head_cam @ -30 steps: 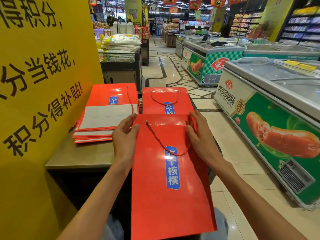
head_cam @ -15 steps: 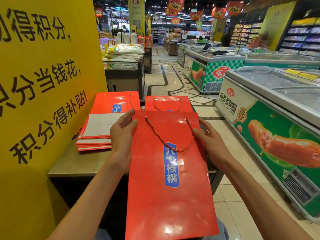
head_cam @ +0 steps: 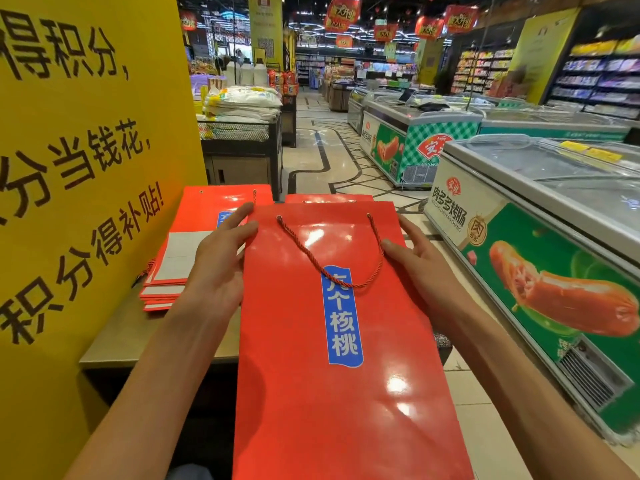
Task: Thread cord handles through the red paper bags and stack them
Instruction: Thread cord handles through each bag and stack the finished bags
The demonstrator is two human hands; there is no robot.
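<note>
two hands: left, right
one red bag in front, with one cord handle through two holes and one blue label
one more bag behind it, mostly hidden
one stack of flat bags on the worktop, too many layers to count
one yellow sign
three freezers in a row, nearest
about six red banners overhead, one nearest
</note>
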